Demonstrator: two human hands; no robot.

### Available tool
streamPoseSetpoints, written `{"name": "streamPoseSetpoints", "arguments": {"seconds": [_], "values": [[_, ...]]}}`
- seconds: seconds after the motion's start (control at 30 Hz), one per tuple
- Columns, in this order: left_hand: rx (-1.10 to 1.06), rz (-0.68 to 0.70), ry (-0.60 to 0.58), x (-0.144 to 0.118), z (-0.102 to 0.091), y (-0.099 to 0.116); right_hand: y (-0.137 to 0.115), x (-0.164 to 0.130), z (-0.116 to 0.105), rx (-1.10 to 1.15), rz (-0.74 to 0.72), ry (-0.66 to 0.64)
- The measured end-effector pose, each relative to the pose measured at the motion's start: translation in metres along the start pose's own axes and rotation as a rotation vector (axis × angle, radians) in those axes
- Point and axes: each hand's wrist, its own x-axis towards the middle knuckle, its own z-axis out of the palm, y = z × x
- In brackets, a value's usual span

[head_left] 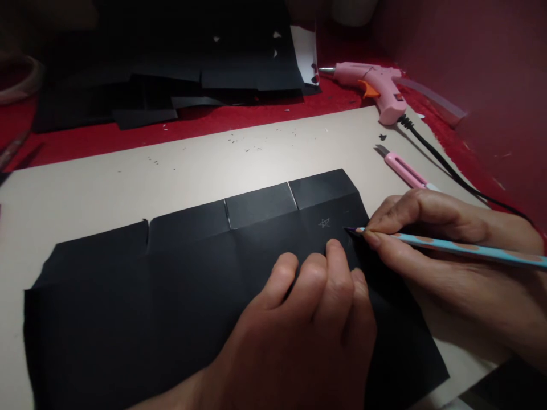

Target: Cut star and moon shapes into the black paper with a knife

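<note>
Head camera: single view; worn above the table (128, 176); faces forward and down; close to the hands; slightly wide-angled.

Head view: dim, warm light. Brightest on the cream mat (128, 182); the black paper pile (171, 68) at the far edge sinks into shadow (detail lost). Faint sheen on the black sheet (149, 296). Wide-angle bowing at edges.

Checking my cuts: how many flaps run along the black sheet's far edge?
4, side by side along the sheet's far edge: far left, next, third, rightmost, above the pencil tip. None looks hidden.
</note>
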Motion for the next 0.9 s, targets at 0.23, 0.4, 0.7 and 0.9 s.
{"name": "streamPoseSetpoints", "arguments": {"seconds": [0.23,0.4,0.7,0.9], "values": [[0.001,0.011,0.004,-0.0013,0.0003,-0.0016,0.0016,-0.0033,0.0010,0.111,0.057,0.035],[0.003,0.017,-0.005,-0.0018,0.0003,-0.0021,0.0009,-0.0032,0.0000,0.076,0.025,0.059],[0.007,0.008,0.008,-0.0010,0.0017,-0.0009,0.0028,-0.0029,0.0011,-0.020,-0.040,0.073],[0.022,0.032,-0.011,0.0004,0.0001,-0.0019,0.0047,-0.0019,0.0013,0.001,-0.048,0.032]]}}
